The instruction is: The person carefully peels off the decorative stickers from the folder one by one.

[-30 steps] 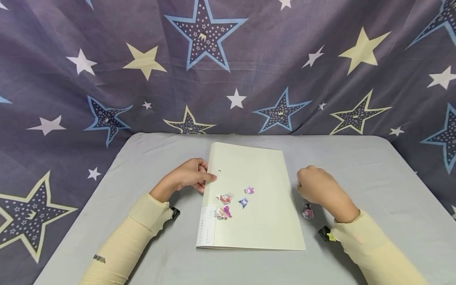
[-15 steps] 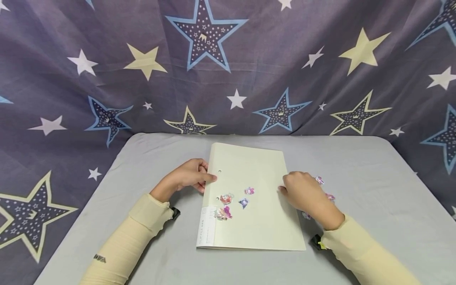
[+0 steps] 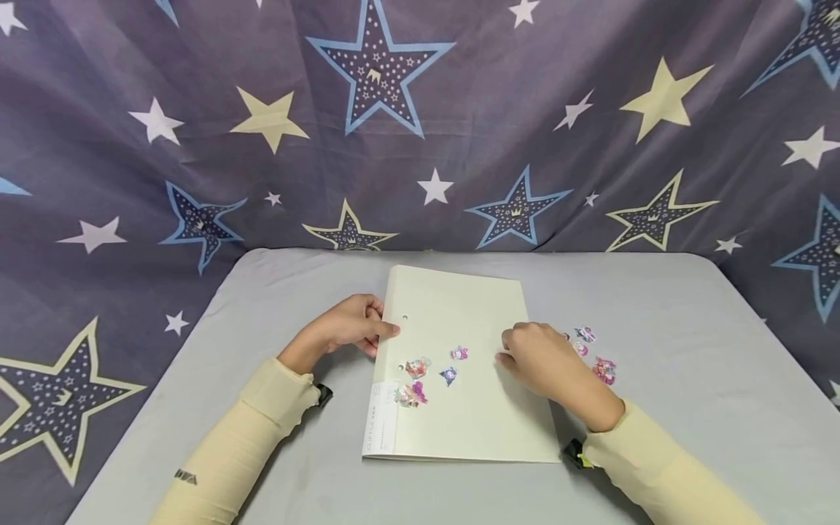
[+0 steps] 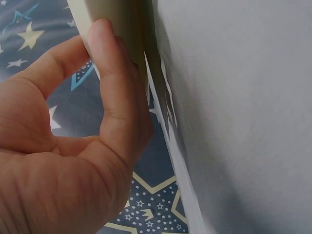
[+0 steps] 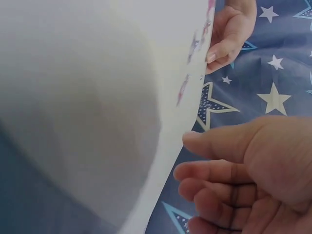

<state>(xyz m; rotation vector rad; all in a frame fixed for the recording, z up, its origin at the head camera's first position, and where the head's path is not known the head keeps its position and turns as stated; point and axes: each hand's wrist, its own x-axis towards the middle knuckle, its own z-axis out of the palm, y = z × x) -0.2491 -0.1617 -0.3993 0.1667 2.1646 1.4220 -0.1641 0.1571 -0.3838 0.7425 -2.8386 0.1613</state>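
The left hand [image 3: 354, 322] pinches, while the right hand [image 3: 546, 361] is loosely curled.

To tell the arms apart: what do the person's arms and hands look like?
Left hand and right hand are ungloved. Left sleeve and right sleeve are pale yellow with wide cuffs; the left bears a dark marking. A black piece shows at each cuff, the right with a yellow-green patch.

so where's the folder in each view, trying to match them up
Head: the folder lies just below centre, stickers on its cover.
Left wrist: a cream strip at the top, left of centre, cut off by the frame.
Right wrist: the big pale surface across the left and upper middle.
Shared landmark: the left hand, holding the folder's edge.
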